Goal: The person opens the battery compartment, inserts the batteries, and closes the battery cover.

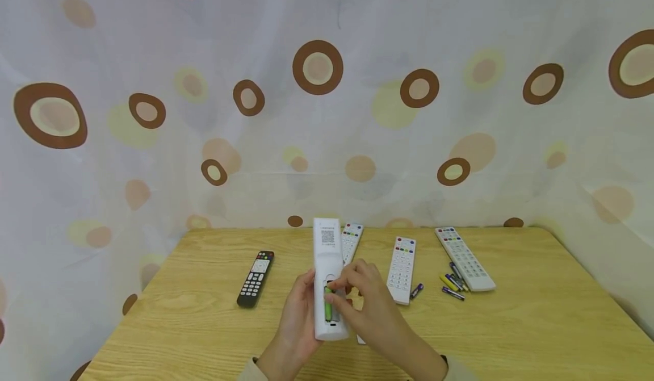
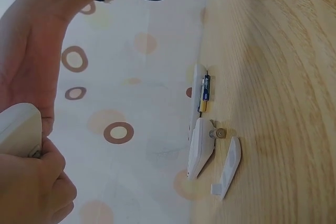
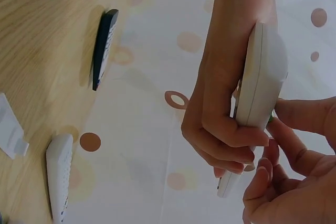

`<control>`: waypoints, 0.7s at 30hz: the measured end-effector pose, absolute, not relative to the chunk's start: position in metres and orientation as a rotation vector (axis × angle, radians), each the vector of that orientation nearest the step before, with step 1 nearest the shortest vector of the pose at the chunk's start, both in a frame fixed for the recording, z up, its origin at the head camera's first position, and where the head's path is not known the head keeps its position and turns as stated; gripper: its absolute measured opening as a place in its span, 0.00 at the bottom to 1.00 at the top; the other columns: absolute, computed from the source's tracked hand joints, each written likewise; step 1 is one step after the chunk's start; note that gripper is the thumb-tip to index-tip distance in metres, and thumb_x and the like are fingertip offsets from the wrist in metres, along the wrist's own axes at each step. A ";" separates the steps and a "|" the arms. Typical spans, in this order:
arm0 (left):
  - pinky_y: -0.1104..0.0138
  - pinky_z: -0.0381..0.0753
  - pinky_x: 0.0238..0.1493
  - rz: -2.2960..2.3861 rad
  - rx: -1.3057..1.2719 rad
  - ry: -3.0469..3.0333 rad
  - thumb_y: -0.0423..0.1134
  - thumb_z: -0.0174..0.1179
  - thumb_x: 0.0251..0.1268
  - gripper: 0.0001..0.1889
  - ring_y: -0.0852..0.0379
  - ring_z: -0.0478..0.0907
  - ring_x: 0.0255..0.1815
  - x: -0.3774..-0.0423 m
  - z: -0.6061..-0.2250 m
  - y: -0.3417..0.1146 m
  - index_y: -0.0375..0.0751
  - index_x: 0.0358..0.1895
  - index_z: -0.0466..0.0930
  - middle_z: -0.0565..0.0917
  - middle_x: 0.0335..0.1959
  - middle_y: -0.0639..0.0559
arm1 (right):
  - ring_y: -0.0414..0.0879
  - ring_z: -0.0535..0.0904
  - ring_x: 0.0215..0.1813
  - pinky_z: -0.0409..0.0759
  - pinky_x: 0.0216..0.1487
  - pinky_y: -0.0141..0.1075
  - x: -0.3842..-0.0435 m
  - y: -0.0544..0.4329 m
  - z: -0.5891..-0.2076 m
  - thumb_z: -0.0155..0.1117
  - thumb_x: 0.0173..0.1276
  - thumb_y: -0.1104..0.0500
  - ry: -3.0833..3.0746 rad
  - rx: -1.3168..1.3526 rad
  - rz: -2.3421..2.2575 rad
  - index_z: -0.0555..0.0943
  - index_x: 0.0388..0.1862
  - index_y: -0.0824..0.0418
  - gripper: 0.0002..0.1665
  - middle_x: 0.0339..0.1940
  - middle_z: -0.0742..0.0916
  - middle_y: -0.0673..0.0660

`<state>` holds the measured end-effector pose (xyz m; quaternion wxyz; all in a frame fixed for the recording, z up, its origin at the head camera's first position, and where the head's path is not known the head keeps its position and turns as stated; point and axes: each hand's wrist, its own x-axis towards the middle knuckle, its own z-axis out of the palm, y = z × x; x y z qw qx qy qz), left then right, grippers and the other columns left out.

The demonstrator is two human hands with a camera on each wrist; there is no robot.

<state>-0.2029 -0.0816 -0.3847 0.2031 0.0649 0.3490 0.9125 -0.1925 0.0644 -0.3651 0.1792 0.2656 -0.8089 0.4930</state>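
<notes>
A white remote control [image 1: 327, 245] is held up with its back and a QR label facing me. My left hand [image 1: 296, 315] grips it from the side and underneath, fingers wrapped round the casing in the right wrist view. The battery compartment is uncovered, and a green battery [image 1: 328, 307] lies along its left side. My right hand [image 1: 375, 307] pinches the battery's upper end between thumb and index finger. A bit of green shows at those fingertips in the right wrist view. The compartment's right side is partly hidden by the right hand.
Left on the wooden table [image 1: 168, 318] lies a black remote [image 1: 255, 279]. White remotes lie behind the hands [image 1: 351, 242], at centre right [image 1: 402, 267] and at right [image 1: 465, 259]. Several batteries [image 1: 453, 293] are beside the right one. A white battery cover [image 2: 229, 166] lies nearer.
</notes>
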 end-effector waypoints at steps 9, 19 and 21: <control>0.68 0.75 0.44 2.530 0.189 0.985 0.52 0.31 0.77 0.28 0.58 0.74 0.43 -0.204 -0.386 -0.083 0.42 0.73 0.46 0.75 0.49 0.50 | 0.39 0.64 0.41 0.71 0.39 0.30 -0.190 0.066 -0.373 0.71 0.59 0.62 -2.282 0.962 1.081 0.83 0.41 0.60 0.11 0.39 0.75 0.46; 0.67 0.74 0.52 2.568 0.244 0.989 0.49 0.26 0.78 0.28 0.58 0.75 0.47 -0.207 -0.385 -0.088 0.41 0.74 0.42 0.73 0.53 0.47 | 0.41 0.65 0.45 0.71 0.42 0.34 -0.187 0.069 -0.375 0.62 0.68 0.55 -2.324 1.037 0.826 0.80 0.58 0.60 0.21 0.42 0.73 0.48; 0.66 0.74 0.53 2.579 0.265 0.991 0.48 0.26 0.78 0.28 0.57 0.75 0.48 -0.208 -0.385 -0.089 0.41 0.75 0.41 0.73 0.53 0.47 | 0.41 0.65 0.46 0.71 0.43 0.33 -0.186 0.071 -0.372 0.63 0.68 0.56 -2.348 1.048 0.976 0.78 0.61 0.59 0.23 0.45 0.73 0.48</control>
